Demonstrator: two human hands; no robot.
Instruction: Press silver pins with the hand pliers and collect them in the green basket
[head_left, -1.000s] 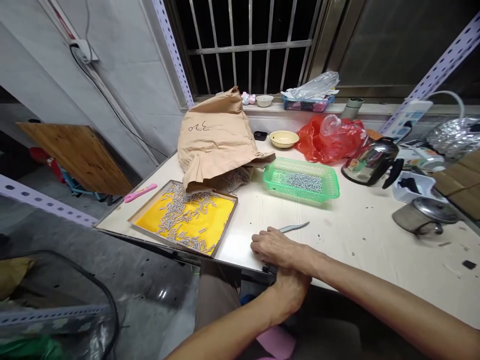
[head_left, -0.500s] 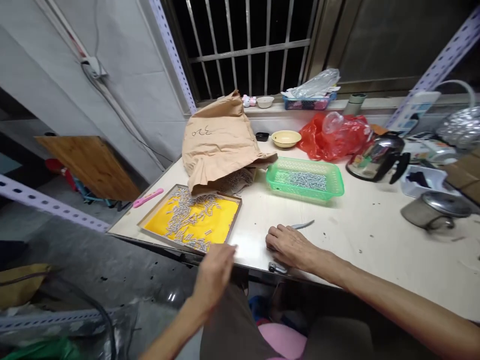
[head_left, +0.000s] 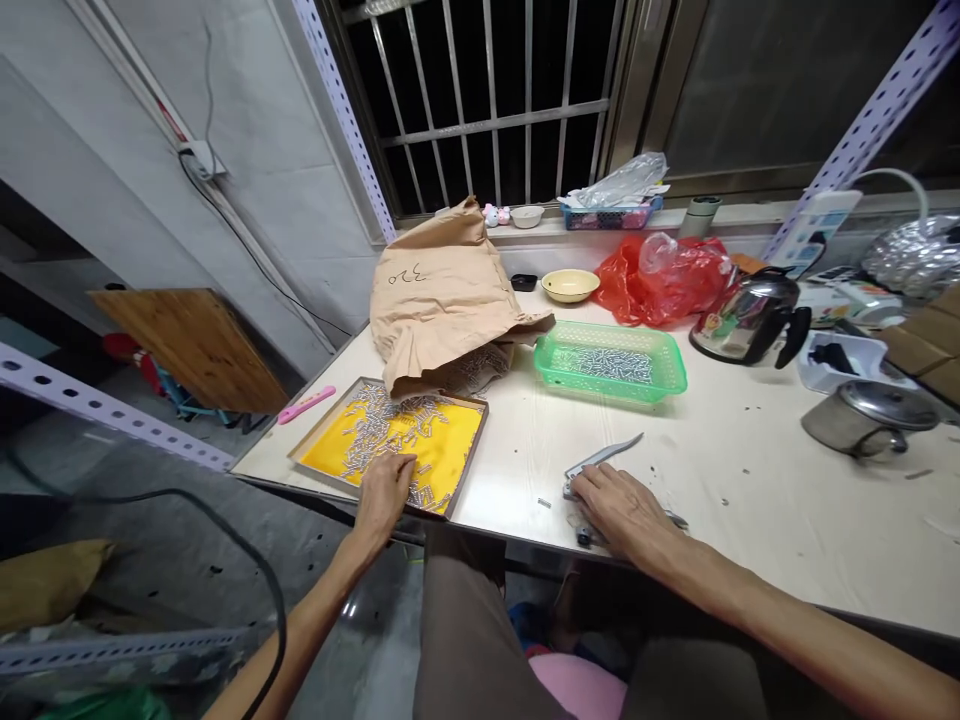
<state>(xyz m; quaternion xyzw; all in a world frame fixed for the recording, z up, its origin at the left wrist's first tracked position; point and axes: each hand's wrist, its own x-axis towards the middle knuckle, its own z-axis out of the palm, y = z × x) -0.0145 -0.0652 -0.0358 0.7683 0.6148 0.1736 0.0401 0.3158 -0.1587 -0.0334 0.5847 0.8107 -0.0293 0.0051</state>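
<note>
Lying with grip apart, the right hand (head_left: 622,508) is laid on a metal tool (head_left: 604,457); the grip of the left hand (head_left: 384,490) among pins (head_left: 367,430) cannot be told; the paper bag (head_left: 450,300) is marked "320".

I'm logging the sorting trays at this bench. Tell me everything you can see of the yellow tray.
The yellow tray is a shallow rectangle, yellow floor, low brownish rim, lying flat and slightly askew near the table's left front corner. Small silvery pins are strewn over it, thickest at the far left. The brown paper bag overlaps its far edge; the left hand rests on its near part, fingers among the pins.
</note>
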